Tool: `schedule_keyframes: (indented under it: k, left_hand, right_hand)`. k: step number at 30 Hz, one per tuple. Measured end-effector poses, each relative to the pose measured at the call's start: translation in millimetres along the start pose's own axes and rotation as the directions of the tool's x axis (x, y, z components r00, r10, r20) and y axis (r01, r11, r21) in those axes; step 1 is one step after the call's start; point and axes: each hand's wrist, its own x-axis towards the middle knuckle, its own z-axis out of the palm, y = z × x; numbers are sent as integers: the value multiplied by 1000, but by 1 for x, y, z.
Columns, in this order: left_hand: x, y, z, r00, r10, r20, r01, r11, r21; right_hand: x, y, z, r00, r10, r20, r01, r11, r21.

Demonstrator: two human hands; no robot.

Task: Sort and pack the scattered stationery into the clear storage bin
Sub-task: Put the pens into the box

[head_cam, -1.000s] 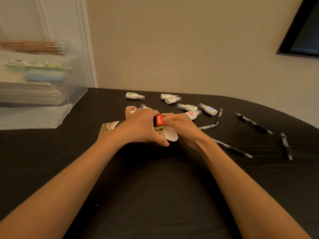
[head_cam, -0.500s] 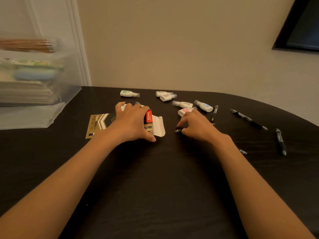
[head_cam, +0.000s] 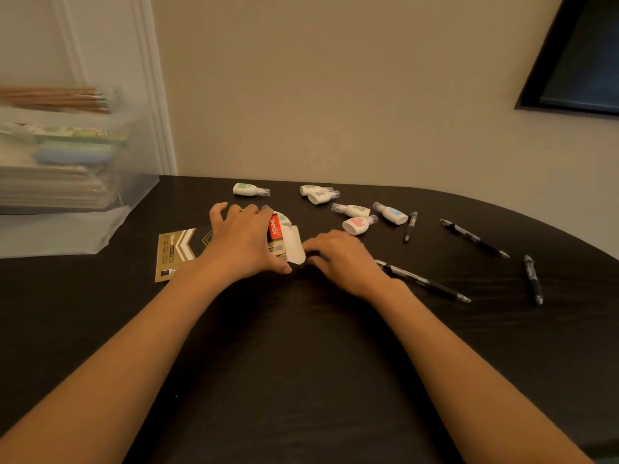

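A gold and black pen box (head_cam: 177, 249) lies on the dark table (head_cam: 301, 363) with its white end flap (head_cam: 296, 249) open. My left hand (head_cam: 241, 242) grips the box from above, fingers over the far edge and thumb on the near edge. At the open end, my right hand (head_cam: 341, 259) has its fingers curled and pinches a dark pen that is mostly hidden under them. Three black pens (head_cam: 474, 237) lie loose to the right, and another pen (head_cam: 425, 283) lies just behind my right wrist. The clear storage bin (head_cam: 134, 195) stands at the far left.
Several white correction tapes lie behind my hands: a green one (head_cam: 249, 189), a pair (head_cam: 316, 192), a pink one (head_cam: 356, 225) and a blue one (head_cam: 392, 213). The bin holds stacked paper and pencils. The table's curved edge runs along the right.
My right hand went right, took a pen from the table, and has come back to the box's open end. My left hand stayed on the box.
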Motion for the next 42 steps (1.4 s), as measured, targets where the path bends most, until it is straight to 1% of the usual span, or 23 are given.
schedule_keyframes:
  k: [2, 5, 6, 8, 10, 11, 14, 16, 18, 20, 21, 23, 25, 28, 31, 35, 39, 42]
  left_hand:
    - [-1, -5, 0, 1000, -26, 2, 26, 1000, 9]
    - [-3, -10, -1, 999, -51, 15, 51, 999, 16]
    - [-2, -11, -2, 998, -55, 17, 55, 998, 17]
    - [-1, -13, -2, 998, -64, 20, 63, 998, 9]
    - [-1, -15, -3, 997, -71, 24, 71, 998, 1]
    - [0, -15, -2, 997, -73, 25, 73, 997, 2]
    - [0, -16, -2, 997, -76, 23, 76, 997, 7]
    - [-1, -17, -2, 996, -88, 23, 87, 996, 10]
    - [-1, -20, -3, 994, -110, 20, 110, 994, 15]
    - [0, -23, -4, 991, -135, 19, 135, 991, 16]
    - [0, -25, -4, 989, -147, 20, 147, 989, 15]
    - [-1, -29, -5, 985, -169, 24, 169, 986, 9]
    - [-1, -30, -5, 984, -178, 28, 178, 984, 3]
    - [-2, -29, -4, 986, -160, 42, 160, 987, 3]
    - [-4, -24, -5, 994, -104, 43, 104, 994, -14]
    - [-7, -13, -6, 998, 18, 54, -16, 999, -36]
    - [-10, -1, -7, 992, 102, 68, -96, 992, -87]
    - [-12, 5, -7, 989, 132, 61, -124, 986, -110]
  right_hand:
    - [3, -3, 6, 998, 12, 59, -15, 999, 45]
    - [1, 6, 1, 993, 113, 25, -116, 988, 106]
    - [-2, 12, -3, 986, 164, 23, -166, 981, 99]
    - [-8, 27, -10, 963, 259, 71, -260, 965, 15]
    - [-12, 37, -14, 936, 323, 137, -319, 946, -56]
    - [-13, 39, -14, 930, 335, 153, -331, 942, -51]
    - [-12, 35, -10, 947, 293, 129, -301, 953, 43]
    - [-10, 29, -8, 968, 250, 21, -250, 956, 150]
    - [-8, 23, -8, 957, 255, -136, -206, 931, 300]
    - [-8, 18, -11, 918, 314, -240, -163, 854, 494]
    - [-7, 16, -13, 902, 350, -253, -150, 803, 577]
    - [-7, 16, -16, 881, 408, -240, -156, 729, 666]
    - [-8, 18, -17, 875, 433, -216, -161, 682, 713]
    - [-8, 18, -17, 891, 426, -155, -164, 622, 765]
    - [-6, 13, -15, 911, 396, -115, -174, 623, 763]
    - [-4, 6, -12, 920, 376, -107, -170, 631, 757]
    - [-2, -7, -6, 927, 351, -135, -140, 656, 742]
    - [3, -13, -3, 921, 346, -178, -131, 707, 695]
